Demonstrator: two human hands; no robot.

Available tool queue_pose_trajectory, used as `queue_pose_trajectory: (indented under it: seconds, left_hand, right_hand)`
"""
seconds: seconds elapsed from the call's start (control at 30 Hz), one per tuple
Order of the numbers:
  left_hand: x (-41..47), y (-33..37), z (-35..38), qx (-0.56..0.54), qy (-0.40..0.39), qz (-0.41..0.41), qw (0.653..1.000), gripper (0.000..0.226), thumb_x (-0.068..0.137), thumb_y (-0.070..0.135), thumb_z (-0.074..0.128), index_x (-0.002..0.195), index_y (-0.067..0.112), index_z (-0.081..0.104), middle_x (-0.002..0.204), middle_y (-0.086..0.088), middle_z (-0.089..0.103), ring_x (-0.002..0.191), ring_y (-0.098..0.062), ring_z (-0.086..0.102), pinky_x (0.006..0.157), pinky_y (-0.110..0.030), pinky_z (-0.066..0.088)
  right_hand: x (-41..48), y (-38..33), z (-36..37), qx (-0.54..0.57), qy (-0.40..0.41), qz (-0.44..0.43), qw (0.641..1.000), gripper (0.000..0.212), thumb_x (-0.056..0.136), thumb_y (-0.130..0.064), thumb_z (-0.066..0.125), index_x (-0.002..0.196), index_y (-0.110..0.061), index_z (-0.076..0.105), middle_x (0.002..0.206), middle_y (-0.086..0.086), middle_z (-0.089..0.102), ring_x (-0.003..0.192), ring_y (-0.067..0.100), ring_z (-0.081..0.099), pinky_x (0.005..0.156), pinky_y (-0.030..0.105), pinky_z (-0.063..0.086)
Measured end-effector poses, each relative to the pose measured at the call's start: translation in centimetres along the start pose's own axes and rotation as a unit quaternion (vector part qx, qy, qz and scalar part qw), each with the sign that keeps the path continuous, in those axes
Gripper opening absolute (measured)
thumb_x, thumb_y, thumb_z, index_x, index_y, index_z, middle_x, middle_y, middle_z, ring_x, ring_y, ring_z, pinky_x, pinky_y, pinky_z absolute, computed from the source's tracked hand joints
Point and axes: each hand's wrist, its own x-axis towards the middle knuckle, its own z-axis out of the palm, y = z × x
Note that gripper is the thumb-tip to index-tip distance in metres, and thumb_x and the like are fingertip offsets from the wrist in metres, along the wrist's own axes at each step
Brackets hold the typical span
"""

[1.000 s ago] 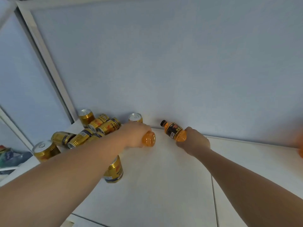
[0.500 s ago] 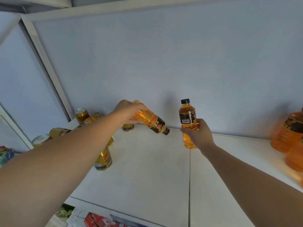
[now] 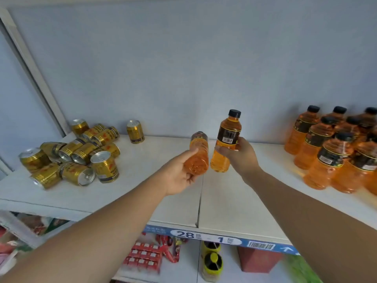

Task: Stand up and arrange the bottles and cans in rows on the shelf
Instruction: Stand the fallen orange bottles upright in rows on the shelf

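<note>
Shelf [image 3: 142,160] middle, above it: left hand [image 3: 179,176] curled round tilted bottle [image 3: 197,156], base toward camera; right hand [image 3: 242,156] grips upright bottle [image 3: 226,144] at label, just beside. Cans [image 3: 81,154] heaped at left end, few standing; bottle group [image 3: 330,152] upright at right end

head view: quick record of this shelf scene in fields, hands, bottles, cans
left hand: holds a tilted orange plastic bottle, base toward camera
right hand: holds an upright black-capped orange plastic bottle
gold metal cans: jumbled at left, most lying down
standing orange bottles: grouped upright at right
white shelf: carries cans and bottles
</note>
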Motion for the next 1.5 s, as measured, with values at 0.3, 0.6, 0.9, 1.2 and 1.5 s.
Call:
queue_pose_trajectory:
  seconds: [0.3, 0.6, 0.9, 1.2, 1.5]
  left_hand:
    - [-3.2, -3.8, 5.3, 0.278, -0.018, 0.145, 0.95, 0.055, 0.073, 0.02, 0.089, 0.119, 0.031, 0.061, 0.113, 0.004, 0.074, 0.109, -0.014, 0.068, 0.092, -0.035, 0.054]
    - [-3.4, -9.1, 15.8, 0.426, -0.021, 0.271, 0.863, 0.056, 0.066, 0.028, 0.093, 0.106, 0.041, 0.057, 0.1, 0.018, 0.07, 0.092, 0.002, 0.066, 0.075, -0.021, 0.049]
    - [-0.5, -16.3, 27.8, 0.481, -0.006, 0.29, 0.827, 0.067, 0.067, 0.03, 0.091, 0.124, 0.029, 0.056, 0.115, 0.006, 0.07, 0.107, -0.018, 0.067, 0.095, -0.043, 0.054]
    - [2.3, -21.6, 30.8, 0.501, 0.069, 0.284, 0.815, 0.069, 0.068, 0.043, 0.086, 0.125, 0.038, 0.048, 0.114, 0.013, 0.069, 0.103, -0.016, 0.067, 0.09, -0.043, 0.056]
    - [4.9, -23.2, 29.7, 0.481, 0.09, 0.283, 0.825, 0.061, 0.07, 0.071, 0.074, 0.12, 0.053, 0.045, 0.107, 0.033, 0.064, 0.098, 0.003, 0.064, 0.082, -0.021, 0.051]
  right_hand:
    - [-8.7, 0.4, -6.1, -0.081, 0.077, 0.0, 0.994, 0.048, 0.077, -0.037, 0.084, 0.114, -0.034, 0.053, 0.099, -0.019, 0.061, 0.092, 0.007, 0.06, 0.077, 0.03, 0.044]
    - [-13.5, 1.6, -18.1, -0.137, 0.138, -0.02, 0.981, 0.063, 0.075, -0.041, 0.085, 0.129, -0.026, 0.056, 0.113, -0.01, 0.064, 0.101, 0.015, 0.061, 0.083, 0.036, 0.05]
    - [-15.7, 5.6, -31.2, -0.159, 0.145, -0.024, 0.976, 0.054, 0.075, -0.044, 0.084, 0.118, -0.039, 0.052, 0.098, -0.028, 0.06, 0.088, -0.001, 0.058, 0.069, 0.026, 0.045]
    - [-14.8, 8.6, -34.4, -0.12, 0.126, -0.02, 0.985, 0.062, 0.078, -0.042, 0.081, 0.132, -0.036, 0.051, 0.111, -0.021, 0.065, 0.103, 0.01, 0.063, 0.085, 0.035, 0.051]
    - [-13.2, 12.0, -33.9, -0.119, 0.071, -0.05, 0.989, 0.076, 0.082, -0.03, 0.081, 0.143, -0.042, 0.037, 0.133, -0.024, 0.057, 0.121, 0.002, 0.056, 0.099, 0.031, 0.047]
